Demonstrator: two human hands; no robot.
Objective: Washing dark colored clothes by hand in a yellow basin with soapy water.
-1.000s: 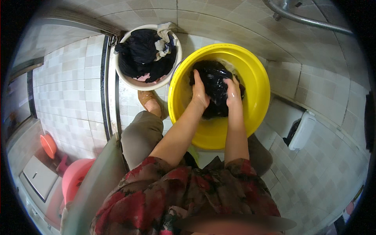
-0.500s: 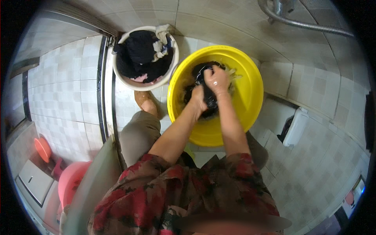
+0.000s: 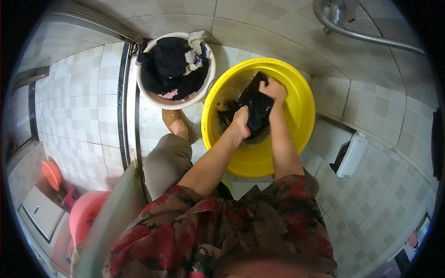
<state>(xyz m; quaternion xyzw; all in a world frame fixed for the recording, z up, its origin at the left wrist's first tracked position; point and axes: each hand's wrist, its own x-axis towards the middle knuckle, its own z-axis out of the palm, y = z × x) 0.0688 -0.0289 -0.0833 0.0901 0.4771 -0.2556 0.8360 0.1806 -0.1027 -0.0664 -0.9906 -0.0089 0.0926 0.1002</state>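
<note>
Head view: two hands (image 3: pixel 241 123) (image 3: pixel 274 90), one black garment (image 3: pixel 255 107), two basins (image 3: pixel 296 139) (image 3: pixel 153 96).

Yellow basin (image 3: pixel 296 139): glossy smooth plastic, wet sheen inside. Black garment (image 3: pixel 255 109): soaked cloth, dark w/ slight wet shine, bunched in left hand (image 3: pixel 241 123) & right hand (image 3: pixel 274 90). White tub (image 3: pixel 153 97): smooth plastic, duller; holds matt dry cloth, mostly black. Floor (image 3: pixel 88 106) & wall: glazed ceramic tile, light sheen, matt grout. Hose (image 3: pixel 371 37): ribbed shiny metal. Pink bucket (image 3: pixel 85 215): smooth plastic. Person's top: matt floral cloth.
</note>
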